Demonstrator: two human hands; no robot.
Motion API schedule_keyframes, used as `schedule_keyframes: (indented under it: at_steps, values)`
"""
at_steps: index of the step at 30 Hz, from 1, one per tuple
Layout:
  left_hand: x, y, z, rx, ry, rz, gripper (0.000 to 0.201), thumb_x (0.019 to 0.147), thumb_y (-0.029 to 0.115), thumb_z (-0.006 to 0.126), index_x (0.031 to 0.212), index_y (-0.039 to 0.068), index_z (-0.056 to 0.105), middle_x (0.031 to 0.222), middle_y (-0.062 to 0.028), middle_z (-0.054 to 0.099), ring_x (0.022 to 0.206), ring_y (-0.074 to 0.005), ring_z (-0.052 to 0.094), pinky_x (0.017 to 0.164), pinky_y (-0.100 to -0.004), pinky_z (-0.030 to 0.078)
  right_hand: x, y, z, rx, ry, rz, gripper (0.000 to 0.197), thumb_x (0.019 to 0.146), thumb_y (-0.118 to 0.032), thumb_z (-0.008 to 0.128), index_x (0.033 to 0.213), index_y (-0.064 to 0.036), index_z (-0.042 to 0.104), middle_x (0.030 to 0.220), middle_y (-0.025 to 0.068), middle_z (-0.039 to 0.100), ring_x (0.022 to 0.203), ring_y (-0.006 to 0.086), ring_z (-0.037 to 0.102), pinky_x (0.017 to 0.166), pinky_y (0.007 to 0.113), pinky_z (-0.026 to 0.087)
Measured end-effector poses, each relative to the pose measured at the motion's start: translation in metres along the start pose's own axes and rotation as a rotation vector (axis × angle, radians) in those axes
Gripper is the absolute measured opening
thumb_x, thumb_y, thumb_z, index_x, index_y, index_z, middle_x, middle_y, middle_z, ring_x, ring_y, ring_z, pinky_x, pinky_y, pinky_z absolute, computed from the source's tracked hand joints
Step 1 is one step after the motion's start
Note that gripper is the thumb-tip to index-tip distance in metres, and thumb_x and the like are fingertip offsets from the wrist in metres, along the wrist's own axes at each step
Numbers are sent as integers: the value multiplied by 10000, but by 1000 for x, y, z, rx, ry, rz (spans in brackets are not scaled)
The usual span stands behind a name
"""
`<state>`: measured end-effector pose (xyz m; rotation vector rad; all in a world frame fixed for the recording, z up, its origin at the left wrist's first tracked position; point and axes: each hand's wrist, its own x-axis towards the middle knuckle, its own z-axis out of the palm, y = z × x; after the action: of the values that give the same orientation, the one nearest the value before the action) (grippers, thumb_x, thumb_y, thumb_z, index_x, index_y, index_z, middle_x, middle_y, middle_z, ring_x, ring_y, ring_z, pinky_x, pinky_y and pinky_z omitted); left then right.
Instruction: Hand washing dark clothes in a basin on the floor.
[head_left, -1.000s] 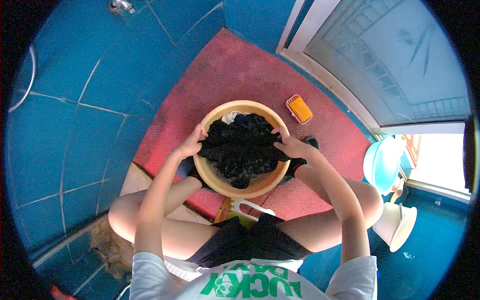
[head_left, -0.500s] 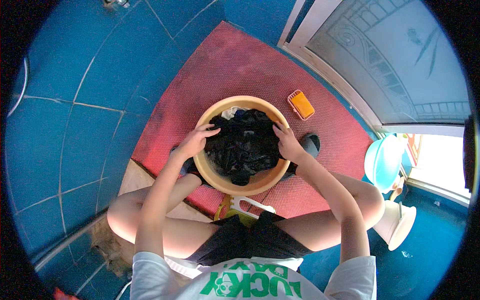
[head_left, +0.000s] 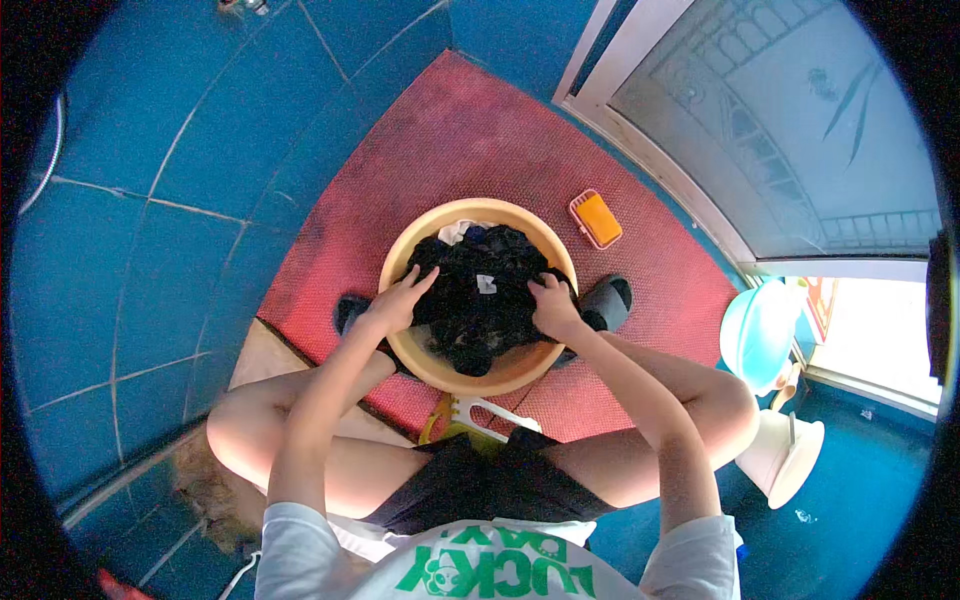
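A tan plastic basin (head_left: 480, 210) sits between my legs with wet, dark laundry in it. Across its top spreads a black garment (head_left: 480, 310) with a small white label. My left hand (head_left: 398, 305) is at the garment's left edge, its thumb and forefinger showing over the cloth and the other fingers partly hidden. At the right edge, my right hand (head_left: 553, 308) has its fingers curled into the same black cloth. A bit of white cloth (head_left: 455, 232) shows at the basin's far side, and cloudy water is partly visible near the front.
On the red mat (head_left: 400, 150), right of the basin, lies an orange soap bar (head_left: 597, 220) in a pink dish. A turquoise basin (head_left: 760, 335) and white bucket (head_left: 785, 455) stand right, near the glass door (head_left: 760, 130). Blue tiled wall (head_left: 80, 300) rises left.
Both hands have moved from the basin's rim inward and slightly nearer to me, onto the black garment. The garment has shifted, and its white label now shows plainly.
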<state>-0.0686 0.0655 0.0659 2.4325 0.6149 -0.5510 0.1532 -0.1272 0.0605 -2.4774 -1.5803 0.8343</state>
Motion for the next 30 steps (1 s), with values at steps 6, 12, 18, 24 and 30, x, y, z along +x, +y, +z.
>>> schedule_keyframes:
  at_steps: [6, 12, 18, 24, 30]
  values:
    - [16, 10, 9, 73, -5, 22, 832, 660, -108, 483, 1364, 164, 131, 1396, -165, 147, 1203, -322, 334, 936, -384, 364, 5, -25, 22, -212, -59, 79, 725, 732, -124, 547, 1352, -135, 170, 1382, 136, 154, 1028, 304, 408, 762, 437, 462]
    - [60, 28, 59, 153, 264, -71, 742, 695, -70, 471, 1352, 121, 185, 1420, -117, 80, 1304, -303, 111, 1007, -442, 217, 18, -22, 87, -526, 101, 148, 728, 786, -141, 494, 1360, -341, 93, 1403, 153, 116, 1072, 286, 389, 715, 416, 434]
    - [83, 23, 86, 115, 53, -296, 668, 799, 70, 423, 1373, 151, 92, 1426, -118, -9, 1305, -351, -7, 1021, -521, 71, 51, -23, 106, -456, -79, 201, 733, 812, -145, 439, 1358, -357, -1, 1400, 159, 108, 1119, 321, 348, 744, 391, 435]
    - [122, 10, 78, 114, -414, -435, 657, 804, 210, 446, 1369, 138, 119, 1423, -126, 47, 1304, -351, 10, 1021, -524, 42, 88, -15, 106, -470, -285, 193, 602, 819, -138, 444, 1329, -351, 205, 1332, 136, 230, 1069, 301, 380, 667, 339, 472]
    - [131, -6, 78, 147, -424, -394, 727, 738, 195, 515, 1357, 76, 153, 1429, -126, 43, 1309, -341, 12, 1017, -534, 4, 112, -26, 56, -315, -302, 104, 591, 718, -202, 598, 1250, -274, 352, 1152, 112, 354, 1054, 310, 399, 693, 289, 499]
